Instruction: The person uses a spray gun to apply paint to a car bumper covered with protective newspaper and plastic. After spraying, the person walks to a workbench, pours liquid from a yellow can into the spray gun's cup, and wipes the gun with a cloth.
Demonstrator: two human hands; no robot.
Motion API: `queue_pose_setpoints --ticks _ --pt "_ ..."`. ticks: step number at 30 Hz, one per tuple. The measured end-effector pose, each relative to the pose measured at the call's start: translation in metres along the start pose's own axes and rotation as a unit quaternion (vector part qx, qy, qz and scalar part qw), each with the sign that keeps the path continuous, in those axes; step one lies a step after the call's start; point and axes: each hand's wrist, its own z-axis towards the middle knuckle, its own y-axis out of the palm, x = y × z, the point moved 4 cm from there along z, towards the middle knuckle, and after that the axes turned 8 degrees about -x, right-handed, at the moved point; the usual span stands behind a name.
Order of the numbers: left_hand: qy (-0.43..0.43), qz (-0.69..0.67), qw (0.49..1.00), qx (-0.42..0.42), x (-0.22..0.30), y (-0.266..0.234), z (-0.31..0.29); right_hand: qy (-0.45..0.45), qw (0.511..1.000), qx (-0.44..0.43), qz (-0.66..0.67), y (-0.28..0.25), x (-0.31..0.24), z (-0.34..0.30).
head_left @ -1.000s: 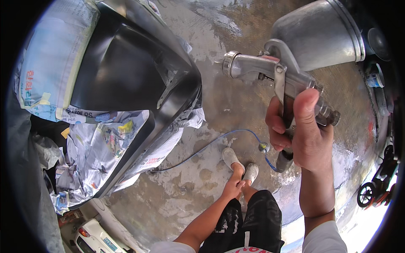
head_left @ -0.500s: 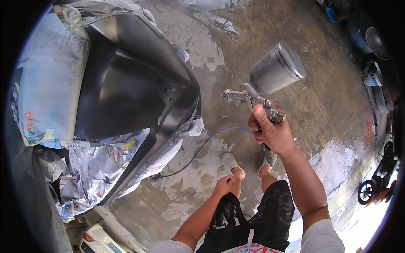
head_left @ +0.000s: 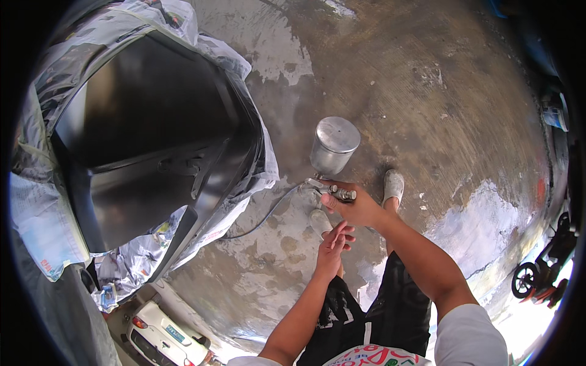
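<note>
Well left of both hands, a black panel (head_left: 159, 116) stands edged with printed masking sheets (head_left: 46, 219). A thin blue hose (head_left: 268, 216) runs between those sheets and the hands. The left hand (head_left: 332, 247) is empty, loosely spread, just beside the right. The spray gun (head_left: 343, 194), its metal cup (head_left: 334, 149) beyond both hands, is grasped by the right hand (head_left: 360, 208).

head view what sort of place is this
Probably a vehicle paint workshop: there's a spray gun, a black body panel edged with masking sheets, and a blotched concrete floor.
</note>
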Motion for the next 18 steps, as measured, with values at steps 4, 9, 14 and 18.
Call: queue_pose_setpoints --ticks 4,9,14,18 --pt "0.009 -0.041 0.997 0.068 -0.004 0.051 0.028 -0.016 0.997 -0.072 -0.027 -0.019 0.007 0.02" --pt "0.017 -0.044 0.983 0.177 -0.003 0.079 0.065 -0.021 0.993 -0.102 -0.053 -0.038 -0.008 0.039" --pt "0.034 0.042 0.981 0.188 0.024 0.095 0.086 -0.039 0.986 -0.134 -0.087 -0.05 -0.042 0.044" --pt "0.07 -0.003 0.986 0.152 0.064 0.115 0.096 0.007 0.979 -0.161 -0.128 -0.066 -0.085 0.043"
